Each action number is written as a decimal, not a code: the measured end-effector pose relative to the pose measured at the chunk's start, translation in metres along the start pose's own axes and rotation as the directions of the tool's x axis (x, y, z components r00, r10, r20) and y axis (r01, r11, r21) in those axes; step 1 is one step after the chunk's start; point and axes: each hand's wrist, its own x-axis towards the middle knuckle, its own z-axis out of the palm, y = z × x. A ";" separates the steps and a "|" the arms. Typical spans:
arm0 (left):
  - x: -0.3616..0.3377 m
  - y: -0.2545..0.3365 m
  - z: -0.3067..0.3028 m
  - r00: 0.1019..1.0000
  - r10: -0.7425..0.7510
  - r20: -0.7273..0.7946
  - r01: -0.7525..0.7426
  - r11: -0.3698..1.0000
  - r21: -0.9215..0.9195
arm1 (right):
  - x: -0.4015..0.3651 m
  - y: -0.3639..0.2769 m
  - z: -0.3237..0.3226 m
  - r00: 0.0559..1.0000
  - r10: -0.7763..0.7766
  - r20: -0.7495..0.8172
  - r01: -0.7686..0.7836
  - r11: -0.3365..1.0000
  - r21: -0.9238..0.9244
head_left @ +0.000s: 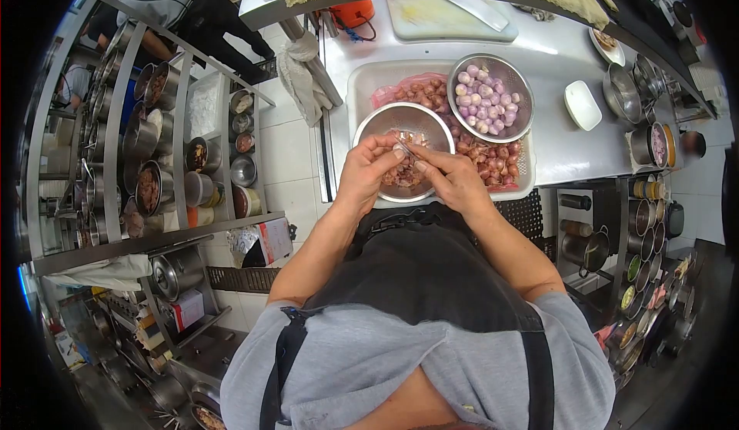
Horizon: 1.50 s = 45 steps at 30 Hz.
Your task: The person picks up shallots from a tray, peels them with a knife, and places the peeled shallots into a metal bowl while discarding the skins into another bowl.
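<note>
the person's left hand (362,172) is closed at the fingertips, thumb and forefinger pinching a small pale-purplish piece (404,150) that is mostly hidden by the fingers. the right hand (458,180) is curled in from the other side, thumb and forefinger drawn up to the same piece; whether it grips the piece itself or a slim tool, i cannot tell. the two hands nearly meet, and the piece sits between them, above a round, shiny stainless-steel bowl (372,127) with reddish-brown scraps inside.

the bowl stands over the near left corner of a wide, white plastic rectangular tray (359,76). behind it in the tray lie reddish-brown unpeeled shallots (419,90) with pink netting (387,93) at their left, and more of the same shallots are heaped to the right of the bowl. at the tray's far right, a round perforated steel colander (528,100) holds peeled, pale-purple shallots (489,99).

farther out on the brushed-steel counter (556,149), a white rectangular dish (583,105) is to the right of the colander, and beyond the tray lies a whitish cutting board (416,20) with a broad metal blade (479,13) on it
</note>
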 end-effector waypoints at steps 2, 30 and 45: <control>-0.001 0.001 -0.001 1.000 -0.004 0.020 0.005 1.000 -0.017 | 0.000 0.000 -0.006 0.960 0.262 0.097 -0.276 0.945 0.174; -0.001 0.004 0.009 0.999 0.040 0.001 -0.040 0.999 -0.011 | -0.003 -0.009 -0.011 0.966 0.230 0.118 -0.235 0.972 0.030; -0.001 0.007 0.006 0.999 0.030 0.041 -0.031 0.999 0.010 | 0.003 0.003 -0.012 0.893 0.429 0.140 -0.451 0.855 0.258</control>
